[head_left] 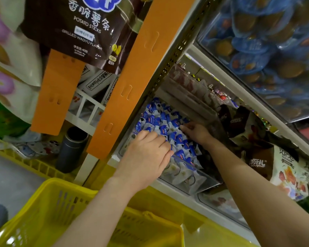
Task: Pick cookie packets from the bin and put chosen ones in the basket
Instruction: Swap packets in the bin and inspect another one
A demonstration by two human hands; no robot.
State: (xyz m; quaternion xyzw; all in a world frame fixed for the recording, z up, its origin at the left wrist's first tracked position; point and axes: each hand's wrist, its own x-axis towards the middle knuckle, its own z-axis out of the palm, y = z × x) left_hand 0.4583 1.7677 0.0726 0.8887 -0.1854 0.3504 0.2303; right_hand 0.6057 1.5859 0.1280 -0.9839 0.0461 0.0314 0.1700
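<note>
Small blue-and-white cookie packets lie heaped in a clear plastic bin on a shelf; a yellow slotted plastic basket sits below it.

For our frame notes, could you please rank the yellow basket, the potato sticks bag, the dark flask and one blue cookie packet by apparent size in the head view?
1. yellow basket (nearest the camera, cropped)
2. potato sticks bag (also cropped)
3. dark flask
4. cookie packet
</note>
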